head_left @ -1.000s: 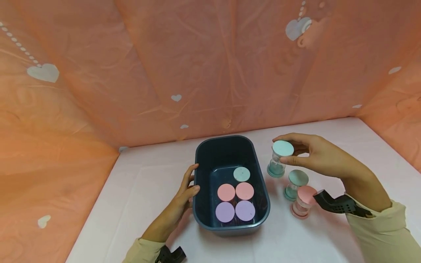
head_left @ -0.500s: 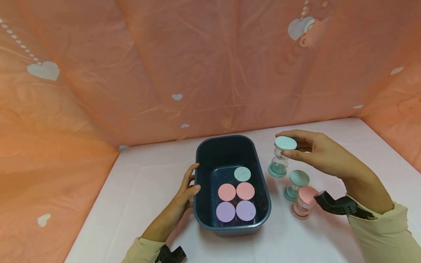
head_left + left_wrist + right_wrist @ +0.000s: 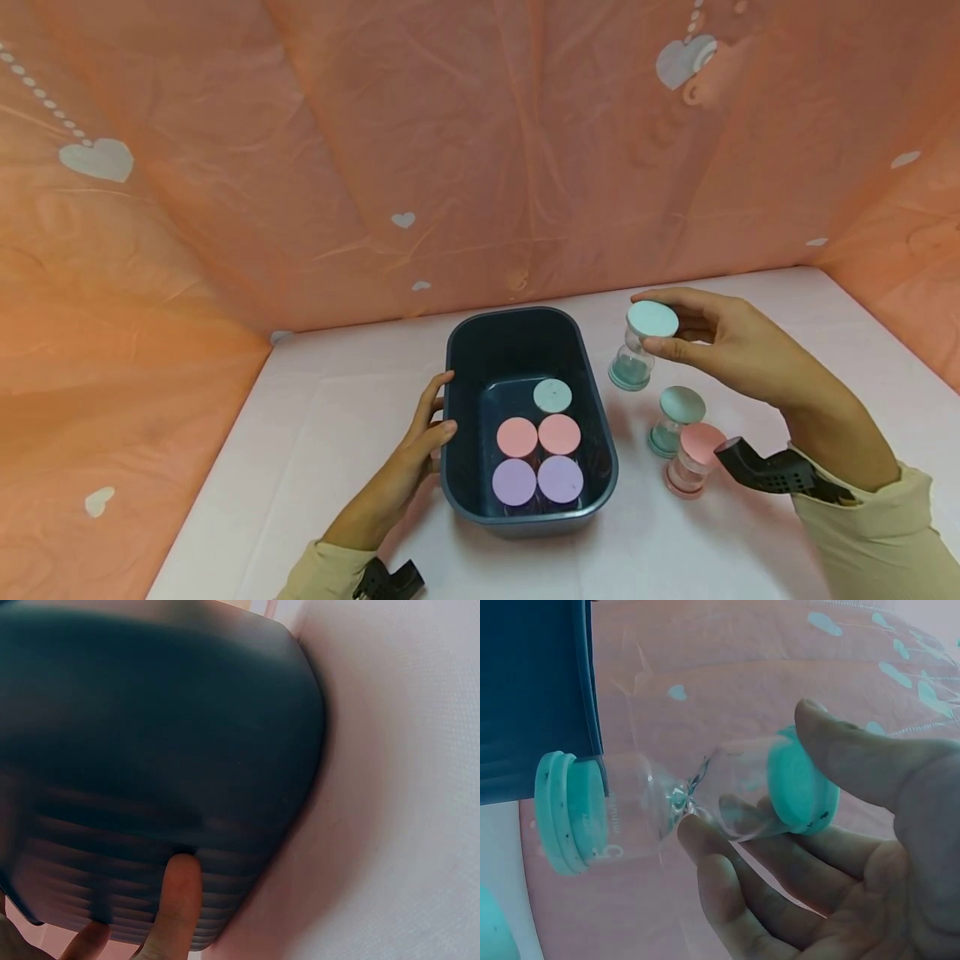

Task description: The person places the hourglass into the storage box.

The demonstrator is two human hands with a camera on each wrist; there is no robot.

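Left hand [image 3: 408,467]: fingers straight, pressed against the left wall of the dark blue plastic tub [image 3: 465,483].
Right hand [image 3: 723,346]: thumb and fingers pinching the top cap of the teal glass sand timer [image 3: 639,348].
Timer's place: lifted off the white table [image 3: 315,433], just right of the tub's far end.
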